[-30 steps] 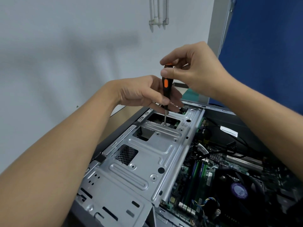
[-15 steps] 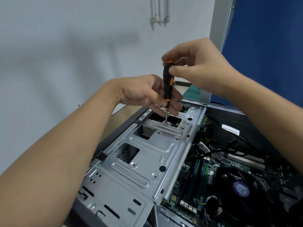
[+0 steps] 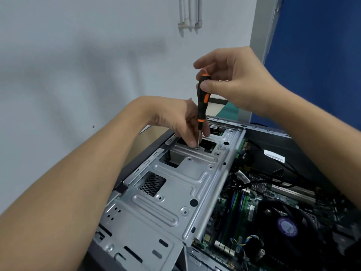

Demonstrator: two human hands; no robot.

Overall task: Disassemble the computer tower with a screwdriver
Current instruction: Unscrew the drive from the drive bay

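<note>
Left hand (image 3: 175,118) has slid down to pinch the screwdriver (image 3: 201,103) shaft; right hand (image 3: 234,81) pinches its handle.

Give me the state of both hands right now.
Left hand: pinches the screwdriver shaft just above the screw.
Right hand: pinches the top of the screwdriver handle.

Black-and-orange screwdriver (image 3: 202,98), silver-grey drive cage (image 3: 175,188), green motherboard (image 3: 240,212), blue panel (image 3: 316,55).

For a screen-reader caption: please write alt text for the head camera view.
Two hands hold a black-and-orange screwdriver on a screw in the metal bracket of an open computer tower; the right hand pinches the handle, the left hand steadies the shaft.
</note>
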